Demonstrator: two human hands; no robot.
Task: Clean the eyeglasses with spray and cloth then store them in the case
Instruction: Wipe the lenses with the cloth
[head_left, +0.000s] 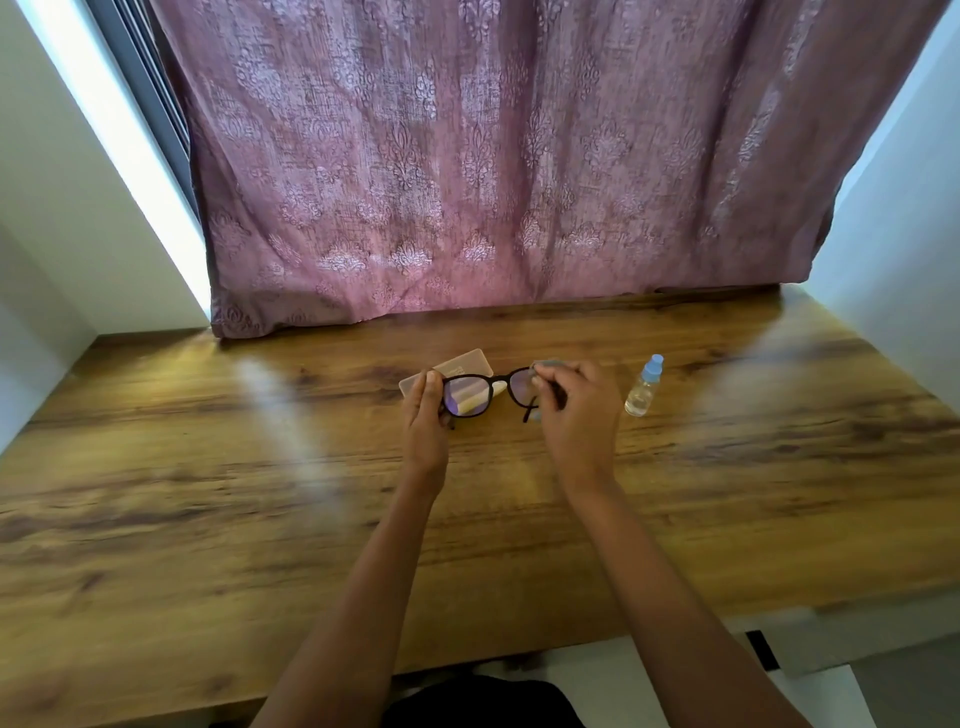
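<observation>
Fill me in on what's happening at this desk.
A person holds black glasses above the desk. The left hand grips one end of the frame, while the right hand pinches a grey cloth against the other lens. The spray bottle stands to the right, and the case lies behind the glasses.

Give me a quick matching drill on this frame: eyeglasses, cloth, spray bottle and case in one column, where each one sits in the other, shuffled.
Things:
1 eyeglasses
2 cloth
3 spray bottle
4 case

Places:
A on the table, beyond the left hand
B held up between both hands
C on the table, right of the right hand
D pinched in the right hand

Pairs: 1-B, 2-D, 3-C, 4-A
</observation>
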